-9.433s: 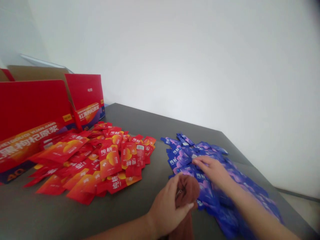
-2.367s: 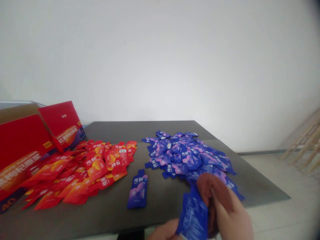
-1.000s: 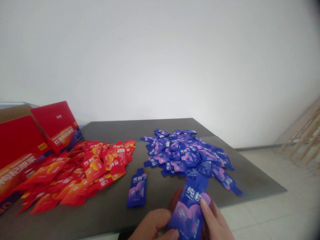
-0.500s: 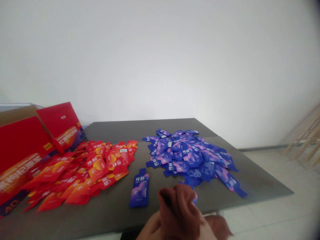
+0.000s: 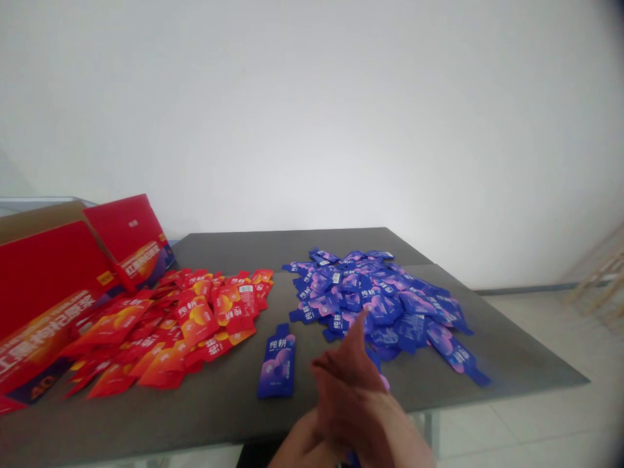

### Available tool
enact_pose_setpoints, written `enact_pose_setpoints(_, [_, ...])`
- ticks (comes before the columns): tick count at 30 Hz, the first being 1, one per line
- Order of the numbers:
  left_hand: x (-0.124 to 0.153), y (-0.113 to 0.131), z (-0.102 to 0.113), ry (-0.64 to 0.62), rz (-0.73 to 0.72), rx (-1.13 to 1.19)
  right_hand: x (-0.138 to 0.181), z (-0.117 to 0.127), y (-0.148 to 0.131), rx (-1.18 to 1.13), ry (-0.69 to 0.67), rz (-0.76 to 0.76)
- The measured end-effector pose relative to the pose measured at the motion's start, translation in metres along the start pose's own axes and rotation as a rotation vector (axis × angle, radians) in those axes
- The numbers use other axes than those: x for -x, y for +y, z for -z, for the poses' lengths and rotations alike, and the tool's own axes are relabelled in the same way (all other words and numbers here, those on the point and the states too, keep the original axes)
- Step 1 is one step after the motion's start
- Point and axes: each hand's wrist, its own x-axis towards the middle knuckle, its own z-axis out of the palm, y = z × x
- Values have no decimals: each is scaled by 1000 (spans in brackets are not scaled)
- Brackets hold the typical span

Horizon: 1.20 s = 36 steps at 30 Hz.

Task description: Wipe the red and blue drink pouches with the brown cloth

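A brown cloth [image 5: 348,396] is bunched up between my two hands at the near edge of the table, its peak standing up in front of the blue pouches. My left hand [image 5: 299,442] is closed at the cloth's left side, its fingers partly hidden. My right hand [image 5: 402,432] grips the cloth from the right, fingertips covered by the folds. A small blue patch shows below the cloth between the hands; I cannot make out what it is. One blue pouch [image 5: 277,364] lies alone, just left of the cloth. Beyond is a spread pile of blue pouches [image 5: 375,299].
A heap of red-orange pouches [image 5: 195,318] lies on the left of the dark table [image 5: 219,409]. It spills from beside an open red carton [image 5: 53,279]. A white wall [image 5: 312,117] stands behind. A wooden rack [image 5: 599,279] stands on the floor at right.
The cloth has been refolded and its peak now points higher, and more of both hands shows. The view has shifted slightly, and the pouches lie as before.
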Motion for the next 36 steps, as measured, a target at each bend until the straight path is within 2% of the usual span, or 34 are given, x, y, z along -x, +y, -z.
enact_pose_setpoints(2, [7,1,4,-37,36,24,-16,1,5,38,35,-58])
enact_pose_setpoints(3, [10,3,8,-18,35,28,-24,3,8,64,87,-130])
enact_pose_setpoints(6, [17,11,24,196,-56,-116,-33,13,19,81,250,-360])
enact_pose_setpoints(8, [17,17,35,345,-91,-377,-30,16,24,40,254,-407])
enact_pose_setpoints(11, [13,19,46,511,-116,-928,-21,14,27,11,204,-413])
enact_pose_setpoints(14, [10,15,50,605,-119,-1387,-16,12,30,3,181,-424])
enact_pose_setpoints(17, [11,14,53,652,-41,-1633,-17,15,35,16,198,-449])
enact_pose_setpoints(22, [15,23,54,599,97,-1766,-18,19,39,-8,205,-417])
enact_pose_setpoints(26, [3,48,46,519,144,-1810,-19,20,39,-5,189,-418])
enact_pose_setpoints(28, [-16,63,45,471,70,-1824,-21,19,39,-10,190,-416])
enact_pose_setpoints(31, [-62,76,55,427,-55,-1802,-22,16,40,-48,179,-416])
enact_pose_setpoints(34, [-110,75,75,372,-71,-1784,-22,13,40,-100,191,-440])
enact_pose_setpoints(36, [-132,70,88,331,-69,-1765,-23,12,41,-125,209,-463])
